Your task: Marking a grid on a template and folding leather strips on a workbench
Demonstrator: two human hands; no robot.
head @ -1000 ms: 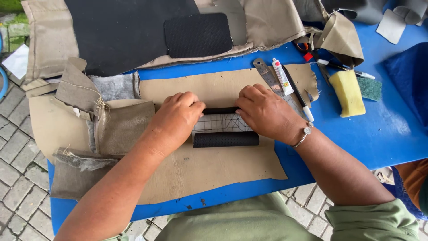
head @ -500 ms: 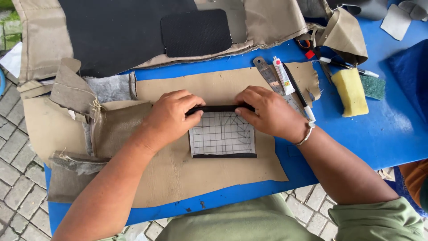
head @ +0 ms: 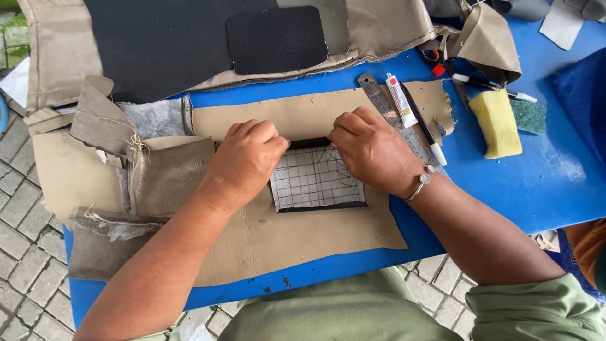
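The work is a black patch with a gridded grey backing [head: 314, 180], lying flat on the tan leather sheet [head: 297, 243], which serves as the landmark here. The patch sits near the centre of that sheet, its far edge folded up into a dark lip.

The left hand [head: 245, 161] rests on the sheet at the patch's left far corner, fingers curled together and pressing down on the lip. The right hand [head: 372, 148] presses the right far corner in the same way, fingers closed downward. Neither hand encloses the patch; both pin it by its folded edge.

Risks, judged from this position:

1. Uneven pressure between the 2 hands could skew the fold, so the lip runs out of line with the grid.
2. The leather sheet lies loose on the blue table [head: 543, 183]; a sideways push could slide sheet and patch together and shift the placement.
3. The near edge of the patch is unheld and could lift or curl.
4. Just beyond the sheet's right far corner lie a metal ruler [head: 396, 120], a small glue tube [head: 401, 100] and a pen [head: 426, 129]. The right wrist is near them and could knock them onto the sheet.
5. The yellow sponge [head: 497, 123] lies well right of the sheet and poses little risk.
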